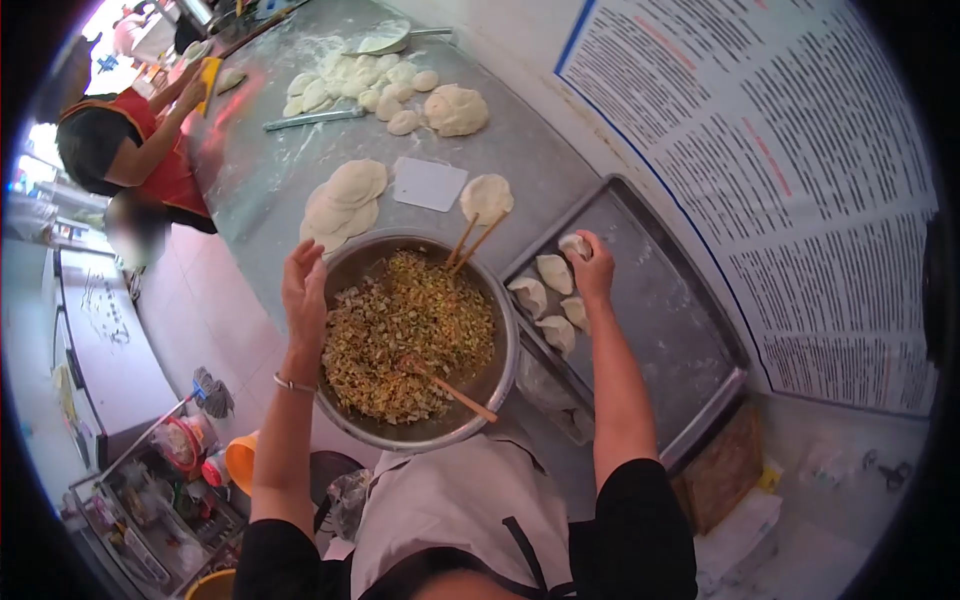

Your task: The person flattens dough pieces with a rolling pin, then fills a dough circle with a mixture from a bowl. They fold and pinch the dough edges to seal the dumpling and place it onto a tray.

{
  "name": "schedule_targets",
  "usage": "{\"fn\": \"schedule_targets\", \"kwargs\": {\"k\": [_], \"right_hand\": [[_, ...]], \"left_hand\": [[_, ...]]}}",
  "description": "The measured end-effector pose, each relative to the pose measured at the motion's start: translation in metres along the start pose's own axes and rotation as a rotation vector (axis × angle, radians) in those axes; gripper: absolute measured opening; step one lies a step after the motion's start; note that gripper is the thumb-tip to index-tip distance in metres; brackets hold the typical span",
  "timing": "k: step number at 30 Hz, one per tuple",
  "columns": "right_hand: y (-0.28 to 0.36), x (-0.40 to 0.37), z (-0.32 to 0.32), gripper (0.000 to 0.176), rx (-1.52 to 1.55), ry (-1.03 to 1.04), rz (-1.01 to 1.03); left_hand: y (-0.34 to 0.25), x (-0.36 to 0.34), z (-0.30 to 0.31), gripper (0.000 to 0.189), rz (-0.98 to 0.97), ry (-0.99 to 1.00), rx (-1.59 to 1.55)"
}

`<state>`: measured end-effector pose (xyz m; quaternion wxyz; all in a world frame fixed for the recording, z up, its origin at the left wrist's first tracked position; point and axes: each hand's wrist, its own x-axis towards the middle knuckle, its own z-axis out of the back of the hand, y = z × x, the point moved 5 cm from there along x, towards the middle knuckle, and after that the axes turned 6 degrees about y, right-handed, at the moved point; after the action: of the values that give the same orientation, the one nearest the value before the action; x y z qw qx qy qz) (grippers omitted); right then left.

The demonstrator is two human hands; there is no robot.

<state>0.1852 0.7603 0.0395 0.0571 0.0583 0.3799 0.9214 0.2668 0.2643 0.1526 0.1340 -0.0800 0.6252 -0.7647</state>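
Note:
My left hand (303, 287) is raised at the left rim of a big metal bowl (510, 350), its fingers extended and holding nothing. Chopped filling (410, 330) fills the bowl, with a wooden spoon (455, 392) and chopsticks (470, 243) in it. Over the metal tray (660, 300) on the right, my right hand (590, 262) grips a folded dumpling (574, 246) at the upper left part of the tray. Several other dumplings (553, 273) lie beside and below that hand. Beyond the bowl are stacked dough wrappers (345, 200) and a single wrapper (486, 199).
A white scraper (429, 184), a metal rod (314, 119), dough pieces (370, 80) and a larger dough lump (456, 110) are farther back on the metal table (250, 180). A person in a red apron (180, 165) stands at the table's left side. A wall borders the right.

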Motion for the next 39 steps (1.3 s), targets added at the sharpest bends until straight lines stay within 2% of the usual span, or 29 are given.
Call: {"fn": "schedule_targets", "kwargs": {"k": [3, 5, 7, 8, 9, 11, 12, 13, 15, 18, 21, 24, 27, 30, 33, 36, 39], "right_hand": [[-0.007, 0.004, -0.012, 0.043, -0.205, 0.135, 0.008], [0.002, 0.006, -0.006, 0.042, -0.281, 0.061, 0.160], [0.056, -0.011, 0.018, 0.042, -0.293, -0.154, 0.292], [0.079, -0.024, 0.023, 0.036, -0.232, -0.132, 0.328], [0.100, -0.041, 0.026, 0.031, -0.173, -0.109, 0.360], [0.122, -0.083, 0.014, 0.023, 0.094, 0.286, 0.178], [0.155, -0.104, 0.012, 0.019, 0.088, 0.418, 0.355], [0.166, -0.126, 0.005, 0.022, 0.058, 0.526, 0.489], [0.173, -0.164, -0.009, 0.026, 0.083, 0.681, 0.438], [0.179, -0.194, -0.025, 0.033, -0.071, 0.755, 0.494], [0.187, -0.210, -0.034, 0.041, -0.215, 0.736, 0.523], [0.193, -0.218, -0.042, 0.048, -0.303, 0.757, 0.555], [0.190, -0.230, -0.051, 0.052, -0.382, 0.813, 0.571], [0.188, -0.231, -0.060, 0.049, -0.454, 0.813, 0.581], [0.188, -0.231, -0.065, 0.042, -0.485, 0.794, 0.558], [0.180, -0.226, -0.071, 0.038, -0.482, 0.806, 0.527], [0.180, -0.210, -0.067, 0.038, -0.435, 0.848, 0.490]], "left_hand": [[0.044, 0.055, 0.034, 0.038, -0.066, -0.062, 0.160], [0.079, 0.096, 0.053, 0.034, -0.091, -0.076, 0.306], [0.126, 0.136, 0.061, 0.037, -0.068, -0.038, 0.450], [0.149, 0.155, 0.061, 0.038, -0.165, -0.032, 0.582], [0.152, 0.164, 0.053, 0.041, -0.012, 0.045, 0.626], [0.173, 0.187, 0.040, 0.044, -0.115, 0.065, 0.782], [0.179, 0.198, 0.029, 0.045, -0.173, 0.080, 0.855], [0.177, 0.208, 0.016, 0.047, -0.111, 0.078, 0.933], [0.162, 0.220, -0.012, 0.049, 0.019, 0.078, 1.079], [0.146, 0.239, -0.037, 0.048, 0.283, 0.072, 1.047], [0.131, 0.247, -0.047, 0.045, 0.362, 0.179, 0.778], [0.142, 0.254, -0.051, 0.038, 0.201, 0.131, 0.794], [0.154, 0.263, -0.041, 0.038, 0.183, 0.014, 0.687], [0.146, 0.270, -0.036, 0.037, 0.393, 0.228, 0.792], [0.110, 0.248, -0.039, 0.029, 0.254, 0.245, 0.842], [0.073, 0.218, -0.032, 0.021, -0.164, 0.084, 0.815], [0.027, 0.182, -0.005, 0.029, -0.546, 0.045, 0.869]]}}
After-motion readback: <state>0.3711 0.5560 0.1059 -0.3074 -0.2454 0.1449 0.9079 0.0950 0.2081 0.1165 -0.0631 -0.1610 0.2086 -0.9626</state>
